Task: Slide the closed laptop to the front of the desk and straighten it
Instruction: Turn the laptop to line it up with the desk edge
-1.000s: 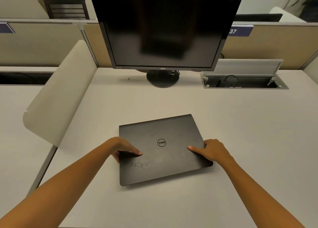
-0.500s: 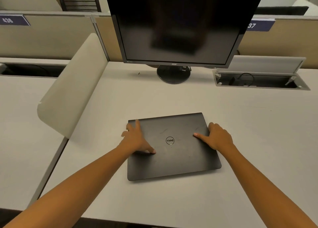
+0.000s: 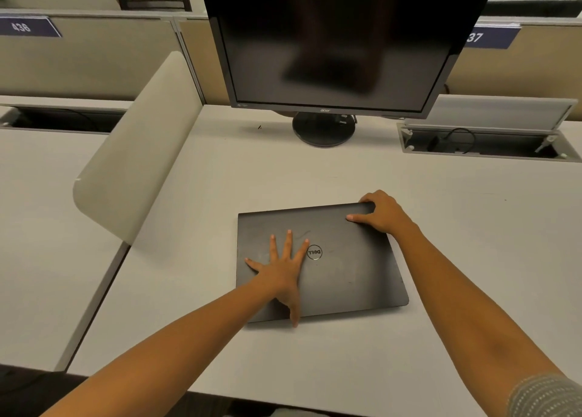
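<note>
The closed black laptop (image 3: 349, 268) lies flat on the white desk (image 3: 472, 227), a round logo at the middle of its lid. Its edges run slightly skewed to the desk's front edge. My left hand (image 3: 282, 268) rests palm down on the lid's left half, fingers spread, thumb reaching past the near edge. My right hand (image 3: 382, 212) grips the laptop's far right corner, fingers curled over the back edge and thumb on the lid.
A black monitor (image 3: 340, 45) on a round stand (image 3: 324, 130) stands behind the laptop. An open cable well (image 3: 485, 142) with a raised flap sits at the back right. A beige rounded divider panel (image 3: 138, 152) rises along the desk's left side.
My left hand moved from the laptop's left edge onto the lid and now lies flat with spread fingers. My right hand shifted up to the far right corner. The laptop turned a little straighter.
</note>
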The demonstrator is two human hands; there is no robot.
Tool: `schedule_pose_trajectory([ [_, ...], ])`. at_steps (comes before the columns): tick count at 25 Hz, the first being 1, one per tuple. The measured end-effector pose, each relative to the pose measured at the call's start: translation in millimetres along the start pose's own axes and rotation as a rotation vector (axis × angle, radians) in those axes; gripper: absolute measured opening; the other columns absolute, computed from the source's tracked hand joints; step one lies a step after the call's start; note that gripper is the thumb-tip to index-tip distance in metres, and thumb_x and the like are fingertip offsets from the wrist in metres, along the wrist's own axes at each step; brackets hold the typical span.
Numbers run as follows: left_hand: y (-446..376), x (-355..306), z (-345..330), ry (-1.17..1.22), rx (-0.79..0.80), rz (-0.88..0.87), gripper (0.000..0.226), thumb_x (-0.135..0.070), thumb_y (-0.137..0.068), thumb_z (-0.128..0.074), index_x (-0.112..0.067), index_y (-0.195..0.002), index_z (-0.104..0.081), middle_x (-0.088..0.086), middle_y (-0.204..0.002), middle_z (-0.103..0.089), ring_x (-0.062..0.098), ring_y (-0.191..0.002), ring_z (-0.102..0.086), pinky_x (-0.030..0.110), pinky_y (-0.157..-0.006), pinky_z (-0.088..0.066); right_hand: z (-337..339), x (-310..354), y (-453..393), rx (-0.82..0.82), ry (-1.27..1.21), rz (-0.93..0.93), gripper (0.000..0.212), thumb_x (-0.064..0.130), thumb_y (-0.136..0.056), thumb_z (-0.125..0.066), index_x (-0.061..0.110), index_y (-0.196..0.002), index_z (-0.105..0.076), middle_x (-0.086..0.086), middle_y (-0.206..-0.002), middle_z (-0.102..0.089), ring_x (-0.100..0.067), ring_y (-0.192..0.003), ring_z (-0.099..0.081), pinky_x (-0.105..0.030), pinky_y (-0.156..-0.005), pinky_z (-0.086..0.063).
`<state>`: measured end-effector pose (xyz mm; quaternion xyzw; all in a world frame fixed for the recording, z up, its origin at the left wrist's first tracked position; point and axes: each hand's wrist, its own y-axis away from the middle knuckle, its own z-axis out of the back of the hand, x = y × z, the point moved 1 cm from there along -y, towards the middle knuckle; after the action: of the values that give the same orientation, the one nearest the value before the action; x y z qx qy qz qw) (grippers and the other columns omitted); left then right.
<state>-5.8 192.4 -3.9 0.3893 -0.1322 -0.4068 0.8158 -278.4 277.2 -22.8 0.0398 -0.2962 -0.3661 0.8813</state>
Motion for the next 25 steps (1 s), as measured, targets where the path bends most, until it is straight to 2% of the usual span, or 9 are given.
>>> schedule_pose_trajectory([
  [7,-1.2,-3.3,3.1,0.038,0.031,-0.001,0.17,-0.039,-0.048,-0.099,-0.044,-0.14,0.044,-0.003,-0.144,0.06,0.039,-0.138,0.046,0.089,-0.098,-0.003,-2.3,-3.3,0.0,-0.005,-0.013,-0.006,0.075,0.063,-0.072,-0.073,0.018,-0.131,-0.057,-0.007,-0.135,-0.052,-0.027,-0.12,-0.053,-0.038,-0.1,-0.044],
  [14,-3.9,-3.9,3.4,0.004,0.051,0.007,0.17,-0.04,-0.049,-0.099,-0.044,-0.137,0.047,-0.002,-0.143,0.061,0.04,-0.138,0.047,0.089,-0.098,-0.005,-7.4,-2.2,11.3,-0.05,0.005,-0.008,0.075,0.068,-0.075,-0.066,0.024,-0.135,-0.054,-0.002,-0.142,-0.048,-0.027,-0.127,-0.049,-0.045,-0.104,-0.045],
  [25,-6.2,-6.5,1.7,-0.071,0.038,-0.033,0.169,-0.04,-0.049,-0.098,-0.044,-0.139,0.045,-0.002,-0.145,0.059,0.039,-0.139,0.045,0.087,-0.1,-0.002,-10.6,-15.3,42.1,-0.104,-0.049,-0.087,0.073,0.066,-0.08,-0.063,0.025,-0.139,-0.05,0.0,-0.146,-0.045,-0.028,-0.128,-0.047,-0.045,-0.101,-0.046],
])
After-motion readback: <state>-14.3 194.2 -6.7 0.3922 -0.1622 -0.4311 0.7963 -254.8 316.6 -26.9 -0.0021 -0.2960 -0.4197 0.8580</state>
